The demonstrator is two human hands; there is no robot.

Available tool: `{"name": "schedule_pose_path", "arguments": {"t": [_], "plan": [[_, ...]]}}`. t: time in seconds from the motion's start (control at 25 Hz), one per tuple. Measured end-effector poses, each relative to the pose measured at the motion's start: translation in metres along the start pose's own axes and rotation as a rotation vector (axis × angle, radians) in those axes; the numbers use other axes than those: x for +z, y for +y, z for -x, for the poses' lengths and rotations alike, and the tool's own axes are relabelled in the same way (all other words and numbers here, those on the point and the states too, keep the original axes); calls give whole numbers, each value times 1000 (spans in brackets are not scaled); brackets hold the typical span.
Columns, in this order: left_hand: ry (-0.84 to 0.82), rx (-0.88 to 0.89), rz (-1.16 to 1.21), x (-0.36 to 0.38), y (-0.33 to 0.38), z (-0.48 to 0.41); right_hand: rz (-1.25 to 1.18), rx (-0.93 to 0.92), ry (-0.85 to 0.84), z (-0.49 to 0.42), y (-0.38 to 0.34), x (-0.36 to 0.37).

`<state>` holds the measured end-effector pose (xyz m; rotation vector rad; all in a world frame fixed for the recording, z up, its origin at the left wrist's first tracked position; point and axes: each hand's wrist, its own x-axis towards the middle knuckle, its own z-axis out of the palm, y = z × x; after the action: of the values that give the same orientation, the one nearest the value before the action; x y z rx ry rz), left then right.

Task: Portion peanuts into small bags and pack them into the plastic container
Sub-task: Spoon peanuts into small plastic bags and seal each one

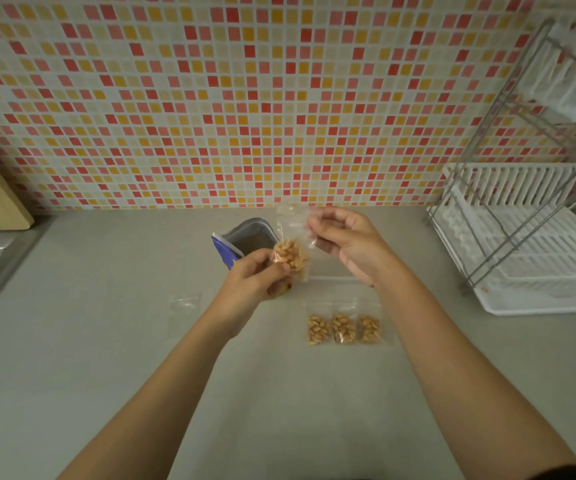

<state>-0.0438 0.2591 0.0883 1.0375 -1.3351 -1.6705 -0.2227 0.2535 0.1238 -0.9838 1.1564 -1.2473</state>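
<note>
Because the bag (292, 255) looks light and limp, left grip (252, 282) holds its filled bottom, right grip (345, 240) pinches its top.

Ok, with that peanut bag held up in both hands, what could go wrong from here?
The small bag, pinched at its top by the right hand, may not be sealed; tilting it could spill peanuts. The left hand grips the bag right beside the open peanut package, which a nudge could tip over.

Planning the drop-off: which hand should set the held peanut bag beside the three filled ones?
Probably right: right hand pinches the top of the peanut bag; the three filled bags lie nearer it.
</note>
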Motion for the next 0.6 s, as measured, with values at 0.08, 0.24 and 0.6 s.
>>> {"name": "schedule_pose_path", "arguments": {"t": [0.08,0.24,0.6], "plan": [[-14,-30,-21,2,-19,4,85,29,5,4,13,-10],[41,-142,-167,9,-76,10,330,124,-16,9,59,-26],[286,-326,-473,4,-156,-8,827,38,179,-9,165,-36]]}}
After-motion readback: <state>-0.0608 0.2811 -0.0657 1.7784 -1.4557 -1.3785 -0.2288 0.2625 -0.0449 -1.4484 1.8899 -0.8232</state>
